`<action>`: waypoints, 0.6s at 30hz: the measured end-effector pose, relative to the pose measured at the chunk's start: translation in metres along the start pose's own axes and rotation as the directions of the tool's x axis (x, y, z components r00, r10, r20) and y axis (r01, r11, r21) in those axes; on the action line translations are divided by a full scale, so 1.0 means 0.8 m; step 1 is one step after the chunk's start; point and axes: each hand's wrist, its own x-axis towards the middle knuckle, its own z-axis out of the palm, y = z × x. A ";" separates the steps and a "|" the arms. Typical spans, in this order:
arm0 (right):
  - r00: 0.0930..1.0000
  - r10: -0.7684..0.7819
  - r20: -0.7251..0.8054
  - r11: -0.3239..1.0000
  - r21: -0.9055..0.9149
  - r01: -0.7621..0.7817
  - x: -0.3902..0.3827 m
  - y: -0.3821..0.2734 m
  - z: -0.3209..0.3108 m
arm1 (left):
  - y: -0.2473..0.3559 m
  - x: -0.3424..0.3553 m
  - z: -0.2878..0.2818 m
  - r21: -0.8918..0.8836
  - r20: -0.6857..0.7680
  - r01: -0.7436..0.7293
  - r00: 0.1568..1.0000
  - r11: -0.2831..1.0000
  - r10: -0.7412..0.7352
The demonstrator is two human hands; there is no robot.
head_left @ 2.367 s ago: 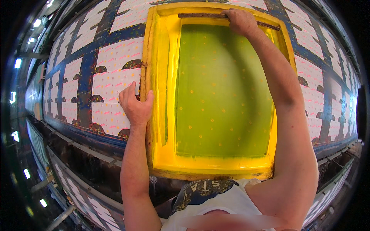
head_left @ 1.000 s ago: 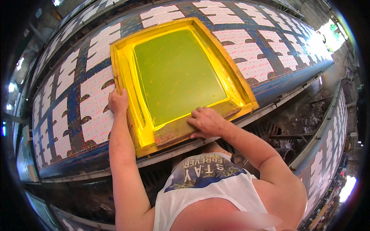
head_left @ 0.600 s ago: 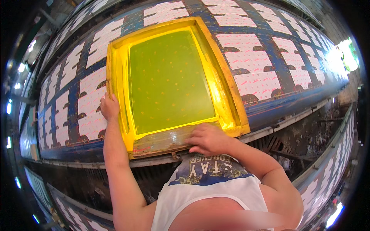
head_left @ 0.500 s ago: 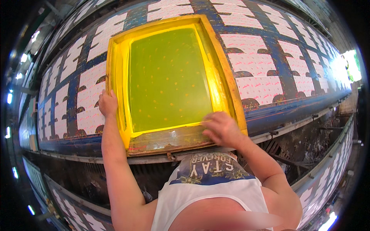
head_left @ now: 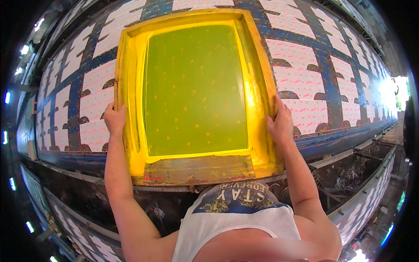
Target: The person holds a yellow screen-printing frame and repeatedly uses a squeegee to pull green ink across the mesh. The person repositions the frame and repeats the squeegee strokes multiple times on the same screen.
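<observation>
A large yellow-stained screen printing frame (head_left: 261, 56) lies in front of me over a long printing table, its olive-green mesh (head_left: 196, 91) dotted with small orange marks. Yellow ink or coating streaks its inner edges, and a brown wooden strip (head_left: 198, 171) runs along the near side. My left hand (head_left: 115, 120) is closed round the left rail. On the opposite rail my right hand (head_left: 280, 122) has its thumb on the inner side and its fingers over the outer edge. What lies beneath the frame is hidden.
White pieces with pink print (head_left: 305, 83) lie in rows on the blue table (head_left: 323, 142), dark half-round gaps between them. A metal rail (head_left: 345, 157) follows its near edge, above a dark gutter. Behind me to the right runs another table (head_left: 366, 205) with similar pieces.
My right hand has left the frame's near right corner and taken hold of the right rail. The left hand keeps its grip. In view, the frame looks slightly larger and straighter.
</observation>
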 end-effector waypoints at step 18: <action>0.979 -0.150 -0.135 0.986 0.058 0.159 0.024 -0.006 -0.067 | 0.012 0.027 -0.016 -0.426 0.175 0.155 0.981 0.891 -0.086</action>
